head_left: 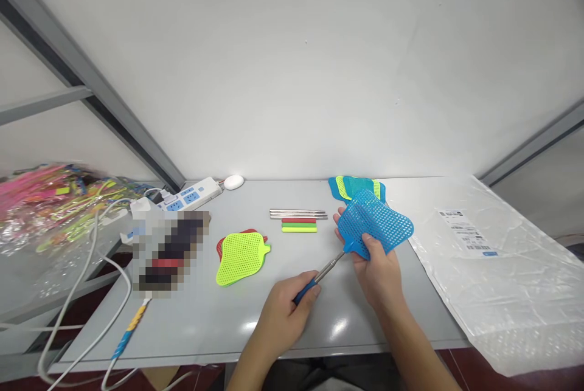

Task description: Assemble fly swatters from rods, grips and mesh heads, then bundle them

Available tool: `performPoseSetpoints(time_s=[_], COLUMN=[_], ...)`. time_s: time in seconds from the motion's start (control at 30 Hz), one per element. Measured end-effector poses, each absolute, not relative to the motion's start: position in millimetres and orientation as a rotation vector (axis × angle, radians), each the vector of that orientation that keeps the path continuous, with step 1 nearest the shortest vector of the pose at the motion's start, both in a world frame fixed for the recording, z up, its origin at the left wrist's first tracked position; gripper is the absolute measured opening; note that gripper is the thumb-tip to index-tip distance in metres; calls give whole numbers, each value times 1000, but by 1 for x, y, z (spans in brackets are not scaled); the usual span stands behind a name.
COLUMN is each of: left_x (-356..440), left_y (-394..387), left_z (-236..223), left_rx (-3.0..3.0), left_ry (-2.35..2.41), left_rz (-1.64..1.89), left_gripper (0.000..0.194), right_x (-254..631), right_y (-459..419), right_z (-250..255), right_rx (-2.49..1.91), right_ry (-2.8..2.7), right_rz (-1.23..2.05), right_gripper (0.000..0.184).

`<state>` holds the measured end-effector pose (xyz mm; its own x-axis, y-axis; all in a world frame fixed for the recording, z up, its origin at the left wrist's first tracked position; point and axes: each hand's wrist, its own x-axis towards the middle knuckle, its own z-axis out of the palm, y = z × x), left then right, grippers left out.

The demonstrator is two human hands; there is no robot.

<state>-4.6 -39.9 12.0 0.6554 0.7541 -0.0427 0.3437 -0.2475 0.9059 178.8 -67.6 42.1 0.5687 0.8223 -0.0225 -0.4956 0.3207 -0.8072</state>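
My right hand [378, 263] grips a blue perforated fly swatter head [371, 221], thumb on top and fingers beneath. A metal rod [329, 267] with a blue handle [305, 291] meets the narrow neck of that head; whether it is fully seated I cannot tell. My left hand [287, 312] is closed around the blue handle. Beyond my hands lie several metal rods [296, 213] in a row, with red, green and yellow handles [298, 225] just in front. To the left, a yellow-green swatter head [241, 257] rests on a red one [220, 249].
More swatter heads [340, 187] lie by the wall. A white plastic bag [456, 269] with a label covers the right side. At left are a power strip [196, 193], white cables [93, 245], a pixelated object [171, 257] and bagged colourful items [50, 196].
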Motion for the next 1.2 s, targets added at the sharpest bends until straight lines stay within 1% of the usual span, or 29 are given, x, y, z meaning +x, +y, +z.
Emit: performPoseSetpoints(time_s=[0.13,0.37,0.57,0.63,0.73,0.93,1.03,1.2], left_x=[-5,-10,-11,-9,-5,-2,-3,-4], left_y=[-40,-39,-38,-38,-40,-41,-42,-44], left_z=[14,19,21,23,27,32,33,30], left_rx=[1807,1730,1732,1743,1778,1826,1846,1941], left_ry=[846,816,838,841,845,854,848,854], left_rz=[483,463,446,463,489,505,506,510], left_gripper=[37,38,39,40,40,41,40,38], right_x=[180,181,180,181,183,188,188,182], right_y=[-71,-73,-73,-74,-76,-80,-80,-79], right_z=[43,45,45,44,37,9,1,4], right_rx=[-882,-916,-938,-950,-1024,-1204,-1194,-1128], right_ry=[-504,-546,-541,-536,-545,-487,-476,-504], right_rz=[921,989,1012,1008,971,808,805,873], right_gripper=[41,44,52,50,41,29,27,26])
